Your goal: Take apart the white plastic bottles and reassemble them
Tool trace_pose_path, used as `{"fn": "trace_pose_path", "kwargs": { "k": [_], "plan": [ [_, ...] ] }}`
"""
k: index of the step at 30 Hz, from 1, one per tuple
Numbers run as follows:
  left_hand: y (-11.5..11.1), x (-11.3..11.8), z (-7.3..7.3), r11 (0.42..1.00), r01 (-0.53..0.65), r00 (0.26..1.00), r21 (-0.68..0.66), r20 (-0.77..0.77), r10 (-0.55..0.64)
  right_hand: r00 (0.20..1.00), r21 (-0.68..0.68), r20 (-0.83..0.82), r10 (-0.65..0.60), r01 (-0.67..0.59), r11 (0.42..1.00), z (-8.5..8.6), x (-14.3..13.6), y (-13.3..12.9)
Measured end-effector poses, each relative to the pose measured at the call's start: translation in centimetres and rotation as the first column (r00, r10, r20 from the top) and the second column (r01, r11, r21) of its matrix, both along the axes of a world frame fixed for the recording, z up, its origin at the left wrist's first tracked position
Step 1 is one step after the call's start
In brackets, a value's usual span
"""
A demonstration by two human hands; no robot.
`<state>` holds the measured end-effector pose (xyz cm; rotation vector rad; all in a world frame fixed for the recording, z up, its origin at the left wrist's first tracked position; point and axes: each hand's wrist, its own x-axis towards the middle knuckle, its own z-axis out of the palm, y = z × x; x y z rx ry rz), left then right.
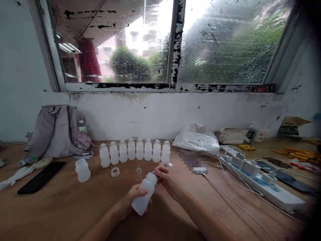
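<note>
A frosted white bottle leans up to the right, with my left hand wrapped round its body. At its neck, my right hand pinches a small clear piece, partly hidden by the fingers. Just beyond lie a clear nipple and a pale ring on the brown table. An open bottle without a top stands to the left. Behind, several capped bottles form a row. A small clear cap sits just past my right hand.
A grey backpack and a black flat object are at the left. On the right are a silvery plastic bag, a white power strip with plugs and cables, and a phone. A window is above the wall.
</note>
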<state>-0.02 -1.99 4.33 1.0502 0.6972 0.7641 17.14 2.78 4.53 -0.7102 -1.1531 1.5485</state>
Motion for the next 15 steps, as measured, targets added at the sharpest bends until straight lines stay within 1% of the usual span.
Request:
{"fn": "trace_pose_path", "kwargs": {
  "k": [6, 11, 15],
  "plan": [
    [0.1, -0.4, -0.1, 0.999, 0.048, 0.999, -0.014, 0.023, -0.048, 0.998, -0.035, -0.038, 0.052, -0.053, 0.998, 0.1, 0.4, 0.3],
    [0.2, -0.6, -0.4, 0.993, 0.101, 0.992, -0.063, 0.076, -0.096, 0.991, -0.053, -0.068, 0.116, -0.12, 0.991, -0.1, 0.6, 0.4],
    [0.6, -0.5, -1.2, 0.987, 0.094, 0.99, -0.129, 0.117, -0.078, 0.99, -0.067, -0.103, 0.097, -0.104, 0.992, -0.1, 0.7, 0.6]
  ]
}}
